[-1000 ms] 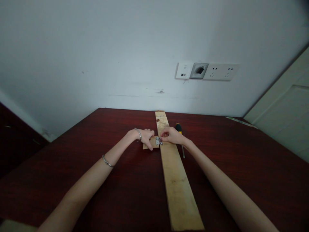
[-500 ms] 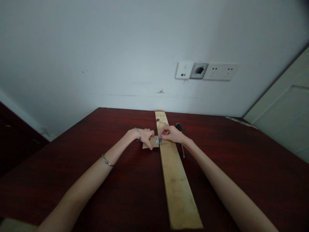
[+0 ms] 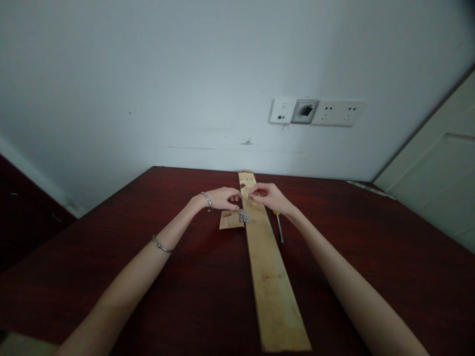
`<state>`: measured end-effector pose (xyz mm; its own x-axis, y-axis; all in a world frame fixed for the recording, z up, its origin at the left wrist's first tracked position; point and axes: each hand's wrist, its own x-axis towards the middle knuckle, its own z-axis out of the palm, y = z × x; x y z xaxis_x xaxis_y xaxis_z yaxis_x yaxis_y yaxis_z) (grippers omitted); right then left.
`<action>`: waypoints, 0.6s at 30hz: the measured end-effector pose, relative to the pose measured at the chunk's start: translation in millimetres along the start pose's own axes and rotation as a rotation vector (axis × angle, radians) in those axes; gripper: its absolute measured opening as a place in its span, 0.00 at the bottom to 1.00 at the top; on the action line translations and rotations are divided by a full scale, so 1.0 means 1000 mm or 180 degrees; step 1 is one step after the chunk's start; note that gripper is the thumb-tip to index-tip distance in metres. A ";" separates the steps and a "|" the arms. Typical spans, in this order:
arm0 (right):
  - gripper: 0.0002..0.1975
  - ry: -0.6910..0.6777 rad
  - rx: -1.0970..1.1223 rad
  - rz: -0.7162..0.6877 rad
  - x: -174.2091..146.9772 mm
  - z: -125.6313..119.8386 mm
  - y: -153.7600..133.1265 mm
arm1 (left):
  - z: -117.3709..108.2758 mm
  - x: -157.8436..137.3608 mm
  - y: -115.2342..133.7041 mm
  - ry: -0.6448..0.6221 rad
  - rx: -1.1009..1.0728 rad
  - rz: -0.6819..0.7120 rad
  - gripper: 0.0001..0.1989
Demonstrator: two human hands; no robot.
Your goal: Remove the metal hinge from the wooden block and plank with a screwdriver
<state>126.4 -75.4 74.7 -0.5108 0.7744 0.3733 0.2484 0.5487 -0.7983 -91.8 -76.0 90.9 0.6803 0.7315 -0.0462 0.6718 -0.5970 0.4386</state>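
Observation:
A long pale wooden board point(image 3: 276, 282) runs from the wall side toward me. Against its left edge lies a short wooden piece point(image 3: 230, 220), with a metal hinge point(image 3: 244, 216) spanning the joint between them. Just above the short piece is my left hand point(image 3: 223, 199), thumb and fingers apart and holding nothing I can see. My right hand point(image 3: 270, 196) pinches thumb and forefinger together over the board, beyond the hinge; whatever sits in the pinch is too small to name. Right of the board lies a screwdriver point(image 3: 281, 231), its handle mostly hidden by my right hand and wrist.
The dark red tabletop point(image 3: 178, 306) meets a pale wall point(image 3: 208, 89) at the back. Sockets and a switch panel point(image 3: 332, 113) are set in that wall. A thin patterned strip point(image 3: 371, 189) lies at the back right edge, near a white door point(image 3: 441, 173).
My left hand has lifted off the short wooden piece, uncovering it. My right hand has moved away from the hinge, up and slightly right, still pinching.

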 end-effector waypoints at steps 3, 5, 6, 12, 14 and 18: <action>0.07 0.0127 0.0046 -0.0147 0.001 0.001 -0.011 | -0.003 0.002 0.005 0.0476 -0.0779 0.0259 0.13; 0.07 0.0260 0.0050 -0.0219 0.002 0.002 -0.016 | -0.003 0.003 0.008 0.0645 -0.1177 0.0318 0.11; 0.07 0.0314 0.0044 -0.0249 0.002 0.003 -0.018 | -0.003 0.004 0.009 0.0706 -0.1313 0.0336 0.10; 0.09 0.0436 -0.0028 -0.0299 0.003 0.003 -0.023 | -0.008 -0.001 0.016 0.0731 -0.1574 0.0468 0.10; 0.12 0.0473 -0.0037 -0.0245 0.003 0.001 -0.023 | -0.012 -0.003 0.015 0.0758 -0.1378 0.0509 0.11; 0.16 0.0581 -0.0193 -0.0093 0.002 -0.009 -0.022 | -0.020 -0.012 -0.004 0.0925 -0.0661 0.0178 0.10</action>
<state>127.6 -83.0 97.5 -0.3621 0.7992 0.4798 0.2876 0.5854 -0.7580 -108.6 -75.5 107.2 0.5824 0.7805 0.2272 0.5416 -0.5809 0.6076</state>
